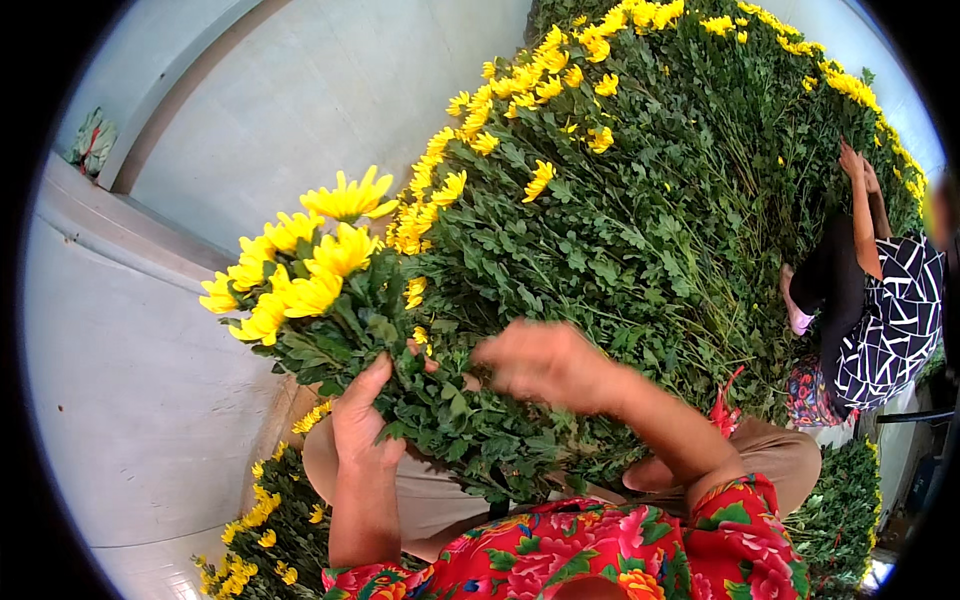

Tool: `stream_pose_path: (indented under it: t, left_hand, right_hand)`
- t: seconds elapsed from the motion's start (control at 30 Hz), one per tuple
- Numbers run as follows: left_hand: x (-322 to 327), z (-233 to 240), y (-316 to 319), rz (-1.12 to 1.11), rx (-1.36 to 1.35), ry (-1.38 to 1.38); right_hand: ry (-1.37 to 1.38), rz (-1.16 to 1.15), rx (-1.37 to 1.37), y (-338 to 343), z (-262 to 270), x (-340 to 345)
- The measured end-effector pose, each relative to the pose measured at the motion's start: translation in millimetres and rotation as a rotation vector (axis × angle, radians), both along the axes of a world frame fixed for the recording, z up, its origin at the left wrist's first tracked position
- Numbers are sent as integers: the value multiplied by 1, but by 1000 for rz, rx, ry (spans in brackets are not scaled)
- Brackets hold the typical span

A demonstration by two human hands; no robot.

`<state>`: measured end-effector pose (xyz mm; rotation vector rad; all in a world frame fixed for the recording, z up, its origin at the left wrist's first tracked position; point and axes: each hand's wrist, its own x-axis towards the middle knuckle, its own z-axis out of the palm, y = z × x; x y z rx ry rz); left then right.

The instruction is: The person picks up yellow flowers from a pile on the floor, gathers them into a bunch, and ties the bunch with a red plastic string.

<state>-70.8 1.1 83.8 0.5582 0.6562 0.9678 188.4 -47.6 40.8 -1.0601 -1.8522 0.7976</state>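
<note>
A bunch of yellow chrysanthemums (pixel 322 262) is gripped below its flower heads by my left hand (pixel 367 412), the thumb across the leaves. The blooms point up and to the left, and the leafy stems run down to the right over my lap. My right hand (pixel 540 364), blurred by motion, is over the stems just right of my left hand; its fingers are bent, and whether they hold a stem cannot be made out. Beyond both hands lies a large pile of cut chrysanthemums (pixel 600 247) with green leaves, most flower heads along its outer edge.
A co-worker in a black and white patterned top (pixel 892 322) sits at the right, hands on the pile. More chrysanthemums (pixel 262 517) lie at lower left and others (pixel 832 510) at lower right. A pale wall (pixel 150 360) stands at left. Red ties (pixel 724 409) are near my right knee.
</note>
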Motion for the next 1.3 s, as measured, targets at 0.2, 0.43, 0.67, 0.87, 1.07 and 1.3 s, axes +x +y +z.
stream_pose_path:
  t: [0.2,0.43,0.67,0.87,1.07,1.3]
  left_hand:
    - [7,12,4,32,48,76]
    - [-1,11,-1,80,23,75]
    - [-3,9,2,59,35,71]
    - [-10,4,0,56,7,17]
    - [-5,4,-1,51,-10,-20]
    - [-6,7,-1,26,-57,-44]
  right_hand:
    - [-957,-1066,-60,43,-138,168]
    - [-483,-956,155,48,-98,132]
    - [-277,-844,-11,92,-139,67]
    - [-378,-761,-112,93,-150,40]
    - [-340,-707,-279,93,-137,34]
    - [158,-903,110,115,-148,49]
